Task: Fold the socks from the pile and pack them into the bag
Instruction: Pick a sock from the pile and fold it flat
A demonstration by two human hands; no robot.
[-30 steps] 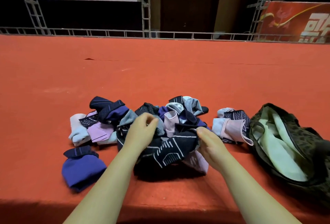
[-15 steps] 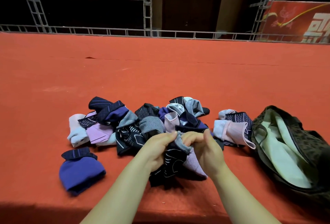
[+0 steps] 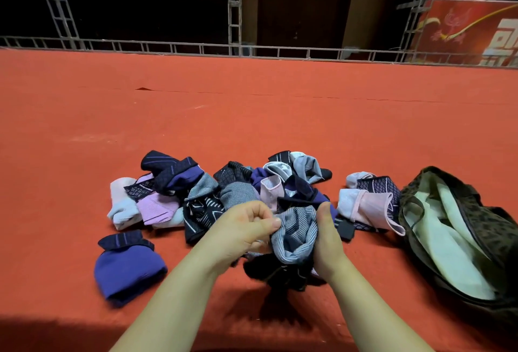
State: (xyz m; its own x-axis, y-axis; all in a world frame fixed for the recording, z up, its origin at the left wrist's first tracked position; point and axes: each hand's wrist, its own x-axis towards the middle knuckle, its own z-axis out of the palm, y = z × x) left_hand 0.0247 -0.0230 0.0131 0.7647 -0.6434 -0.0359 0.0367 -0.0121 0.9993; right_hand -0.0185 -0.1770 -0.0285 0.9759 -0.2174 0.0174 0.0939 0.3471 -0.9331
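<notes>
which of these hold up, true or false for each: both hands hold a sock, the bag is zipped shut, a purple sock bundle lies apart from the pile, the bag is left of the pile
1. Both hands, left hand and right hand, hold a grey striped sock. True.
2. The bag is zipped shut. False: it lies open, its pale lining showing.
3. A purple bundle lies apart from the pile. True: it lies in front of the pile's left end.
4. The bag is left of the pile. False: it lies to the right.
</notes>
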